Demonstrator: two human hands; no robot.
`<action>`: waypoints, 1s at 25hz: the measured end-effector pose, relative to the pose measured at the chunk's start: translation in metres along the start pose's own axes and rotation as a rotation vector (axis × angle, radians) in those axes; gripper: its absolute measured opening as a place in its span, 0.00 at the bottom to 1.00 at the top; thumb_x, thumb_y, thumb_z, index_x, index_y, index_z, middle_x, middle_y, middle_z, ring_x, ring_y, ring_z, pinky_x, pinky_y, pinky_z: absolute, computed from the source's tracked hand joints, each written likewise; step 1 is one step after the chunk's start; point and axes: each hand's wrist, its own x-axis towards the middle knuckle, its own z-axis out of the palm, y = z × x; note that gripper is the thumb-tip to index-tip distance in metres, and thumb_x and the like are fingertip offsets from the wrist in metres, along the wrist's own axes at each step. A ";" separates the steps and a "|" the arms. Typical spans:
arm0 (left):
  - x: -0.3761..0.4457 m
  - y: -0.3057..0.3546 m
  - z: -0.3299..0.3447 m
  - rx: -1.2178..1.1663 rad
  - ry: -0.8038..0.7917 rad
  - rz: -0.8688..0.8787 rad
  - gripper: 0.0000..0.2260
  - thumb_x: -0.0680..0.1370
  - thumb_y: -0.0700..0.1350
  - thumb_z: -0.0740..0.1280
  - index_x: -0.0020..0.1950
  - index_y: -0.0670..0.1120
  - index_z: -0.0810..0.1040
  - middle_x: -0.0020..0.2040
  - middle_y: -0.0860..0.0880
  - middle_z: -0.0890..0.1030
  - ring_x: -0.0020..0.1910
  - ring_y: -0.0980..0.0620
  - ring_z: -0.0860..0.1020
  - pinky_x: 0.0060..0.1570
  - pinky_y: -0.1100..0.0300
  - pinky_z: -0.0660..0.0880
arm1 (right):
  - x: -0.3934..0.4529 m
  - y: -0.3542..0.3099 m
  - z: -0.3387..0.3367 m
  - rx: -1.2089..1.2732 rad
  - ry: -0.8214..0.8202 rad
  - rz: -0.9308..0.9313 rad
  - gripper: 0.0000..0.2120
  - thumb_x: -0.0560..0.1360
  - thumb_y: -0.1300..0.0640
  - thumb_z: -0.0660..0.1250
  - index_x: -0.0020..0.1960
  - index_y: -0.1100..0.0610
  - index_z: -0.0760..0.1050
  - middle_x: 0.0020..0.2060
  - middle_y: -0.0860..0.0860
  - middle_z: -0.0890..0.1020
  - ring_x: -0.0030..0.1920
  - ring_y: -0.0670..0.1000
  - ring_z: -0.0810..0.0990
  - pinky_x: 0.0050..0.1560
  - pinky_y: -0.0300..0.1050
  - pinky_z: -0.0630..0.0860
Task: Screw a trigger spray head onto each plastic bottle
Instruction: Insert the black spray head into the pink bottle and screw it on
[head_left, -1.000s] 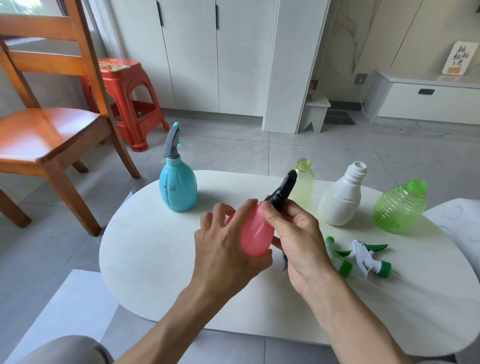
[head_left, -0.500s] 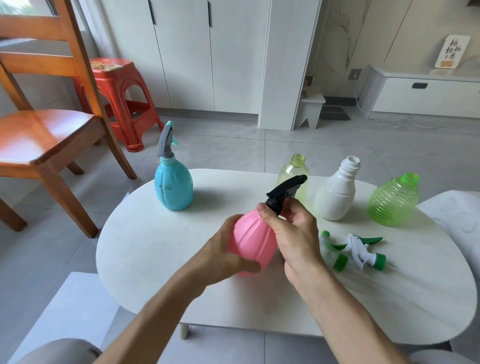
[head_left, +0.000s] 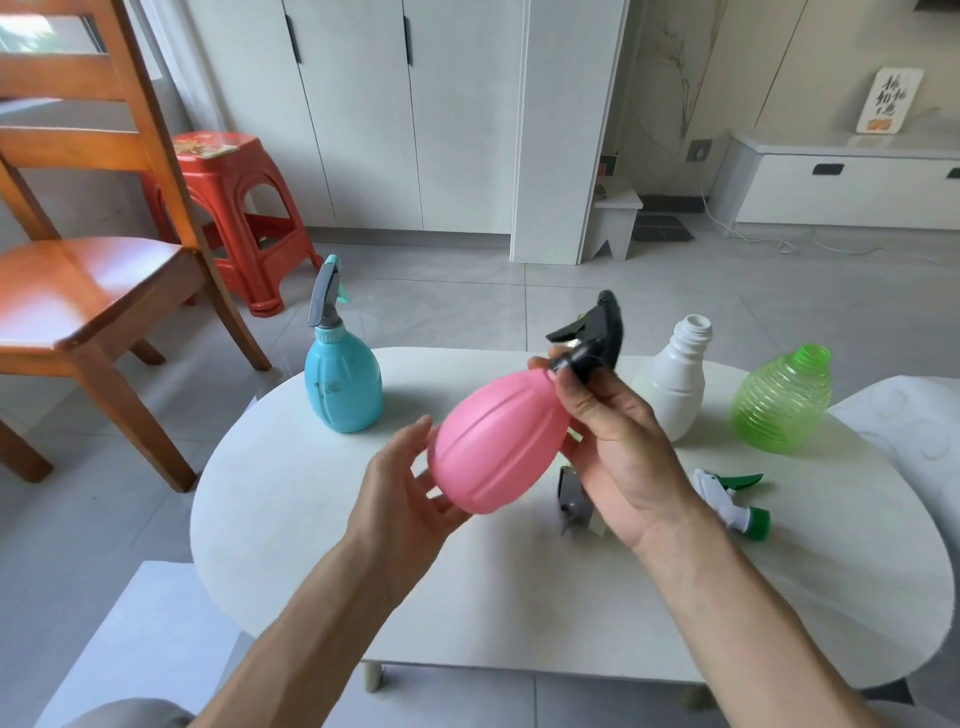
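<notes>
Head view: we hold the pink bottle (head_left: 497, 444) tilted above the table (head_left: 291, 509), left hand (head_left: 410, 493) loosely cupping its base, right hand (head_left: 618, 436) gripping the black trigger head (head_left: 592, 338). Cross-threading may follow if we twist off-axis.

wooden chair (head_left: 78, 291), red stool (head_left: 234, 208), white cabinets (head_left: 415, 104)

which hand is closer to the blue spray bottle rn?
Left. The left hand cups the base of the pink bottle, just in front of and to the right of the blue spray bottle. The right hand grips the black trigger head, farther right.
</notes>
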 end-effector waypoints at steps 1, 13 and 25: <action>0.000 -0.001 -0.001 -0.040 -0.039 -0.068 0.20 0.79 0.58 0.65 0.61 0.45 0.79 0.55 0.37 0.81 0.49 0.36 0.81 0.51 0.45 0.78 | -0.001 -0.004 0.001 0.012 -0.029 0.000 0.11 0.69 0.54 0.71 0.51 0.52 0.83 0.55 0.53 0.85 0.55 0.49 0.82 0.53 0.44 0.76; -0.011 0.001 0.007 0.083 -0.237 -0.130 0.29 0.71 0.64 0.70 0.66 0.49 0.78 0.57 0.38 0.83 0.52 0.35 0.82 0.39 0.47 0.83 | -0.004 -0.007 -0.002 -0.056 -0.005 -0.001 0.12 0.70 0.52 0.71 0.53 0.53 0.82 0.61 0.55 0.84 0.56 0.49 0.81 0.51 0.45 0.75; 0.004 0.008 -0.006 0.379 -0.295 0.189 0.36 0.57 0.53 0.83 0.65 0.53 0.79 0.64 0.43 0.81 0.55 0.43 0.83 0.49 0.47 0.81 | -0.005 -0.010 -0.003 -0.106 -0.035 -0.004 0.12 0.71 0.51 0.70 0.53 0.52 0.83 0.60 0.52 0.84 0.58 0.49 0.80 0.53 0.46 0.75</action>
